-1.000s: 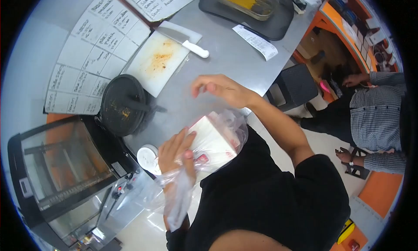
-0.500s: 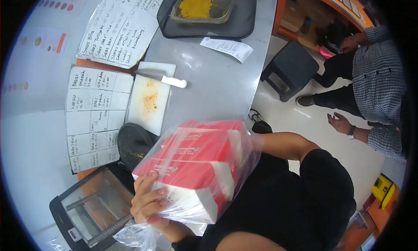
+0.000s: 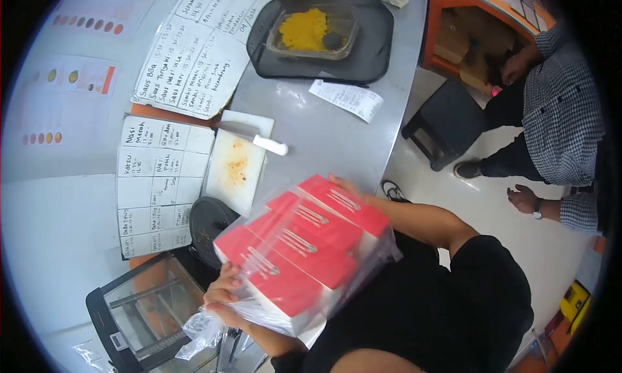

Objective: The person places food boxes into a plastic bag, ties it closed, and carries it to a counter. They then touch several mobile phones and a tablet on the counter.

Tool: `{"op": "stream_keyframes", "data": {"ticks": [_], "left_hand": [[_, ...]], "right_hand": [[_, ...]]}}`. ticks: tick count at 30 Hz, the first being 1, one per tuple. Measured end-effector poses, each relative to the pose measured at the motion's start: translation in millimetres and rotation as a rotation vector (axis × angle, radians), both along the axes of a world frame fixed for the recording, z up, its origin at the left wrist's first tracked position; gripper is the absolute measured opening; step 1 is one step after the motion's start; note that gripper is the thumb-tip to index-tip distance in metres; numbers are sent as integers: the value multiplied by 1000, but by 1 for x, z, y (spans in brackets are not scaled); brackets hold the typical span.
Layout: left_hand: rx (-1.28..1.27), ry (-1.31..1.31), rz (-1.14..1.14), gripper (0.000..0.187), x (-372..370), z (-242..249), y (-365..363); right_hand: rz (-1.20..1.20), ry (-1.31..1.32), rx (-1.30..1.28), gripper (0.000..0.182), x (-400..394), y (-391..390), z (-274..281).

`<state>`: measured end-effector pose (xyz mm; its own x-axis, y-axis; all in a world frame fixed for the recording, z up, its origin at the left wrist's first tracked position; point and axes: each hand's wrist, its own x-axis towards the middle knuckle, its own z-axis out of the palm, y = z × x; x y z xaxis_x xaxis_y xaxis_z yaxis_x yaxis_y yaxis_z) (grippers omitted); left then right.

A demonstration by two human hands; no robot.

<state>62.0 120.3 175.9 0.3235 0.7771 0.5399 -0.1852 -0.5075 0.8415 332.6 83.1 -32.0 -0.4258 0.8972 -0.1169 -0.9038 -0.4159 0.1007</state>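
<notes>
A clear plastic bag (image 3: 382,256) holds several red-and-white cardboard food boxes (image 3: 301,237), packed side by side with their printed red tops facing up. My left hand (image 3: 225,294) grips the bag at its lower-left corner, fingers closed on the plastic and box edge. The loose gathered end of the bag hangs just below that hand. At the upper-right side, my right hand (image 3: 346,184) supports the bag; most of its fingers are hidden behind the boxes. The bag is held up in front of my body, near the edge of the metal counter (image 3: 311,136).
White cutting boards (image 3: 234,169) with a white-handled knife (image 3: 271,145) lie beyond the bag. Farther off are a receipt (image 3: 348,101) and a black tray (image 3: 382,46) bearing a container of yellow food (image 3: 303,30). A co-worker (image 3: 560,107) is beside a black stool (image 3: 446,124).
The bag of boxes has tilted and turned, so the red tops now face me more fully. Fingers of my right hand have come into sight at its far edge.
</notes>
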Motion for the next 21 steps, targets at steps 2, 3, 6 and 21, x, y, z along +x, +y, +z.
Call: {"op": "stream_keyframes", "data": {"ticks": [2, 3, 6, 21], "left_hand": [[39, 45, -18, 65, 23, 11, -9], [42, 44, -11, 65, 29, 15, -10], [136, 239, 37, 66, 58, 13, -25], [177, 271, -35, 54, 68, 17, -39]], "right_hand": [[-71, -350, 0, 49, 1, 15, -11], [-64, -352, 4, 49, 4, 24, -17], [107, -257, 89, 53, 15, 37, -30], [121, -300, 353, 57, 43, 50, -22]]}}
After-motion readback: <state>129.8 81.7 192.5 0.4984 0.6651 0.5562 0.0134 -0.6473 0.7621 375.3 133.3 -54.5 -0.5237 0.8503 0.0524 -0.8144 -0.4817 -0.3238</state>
